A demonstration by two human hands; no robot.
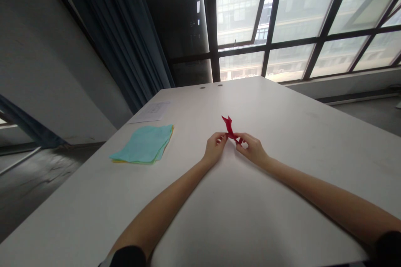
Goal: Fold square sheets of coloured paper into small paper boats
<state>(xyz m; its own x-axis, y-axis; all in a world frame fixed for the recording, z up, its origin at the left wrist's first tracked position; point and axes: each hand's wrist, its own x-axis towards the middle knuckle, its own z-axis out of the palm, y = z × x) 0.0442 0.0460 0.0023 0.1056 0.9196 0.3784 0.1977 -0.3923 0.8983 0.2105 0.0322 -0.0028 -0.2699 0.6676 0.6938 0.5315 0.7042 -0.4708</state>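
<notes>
At the near edge of the white table [250, 225], a dark sleeve [128, 256] shows at the left and another dark sleeve [390, 246] at the right, each on a bare forearm. The forearms reach inward over the table to its middle, where the two hands almost meet. The left hand [215, 148] pinches the red folded piece [229, 127] between thumb and fingertips at its left side. The right hand [252, 149] grips the same piece from the right, thumb and fingers closed around its lower end. The piece is held between the hands, its upper end split into two points that rise toward the far side. Whether it touches the table, I cannot tell.

To the left lies a loose stack of sheets [142, 144], aqua on top, with green and yellow edges showing beneath. Just beyond it is a white paper [152, 112] with faint markings. Two round fittings [202, 88] sit near the table's far edge. Farther back, a blue curtain [125, 37] hangs at the left and dark-framed windows [300, 12] stand at the right.
</notes>
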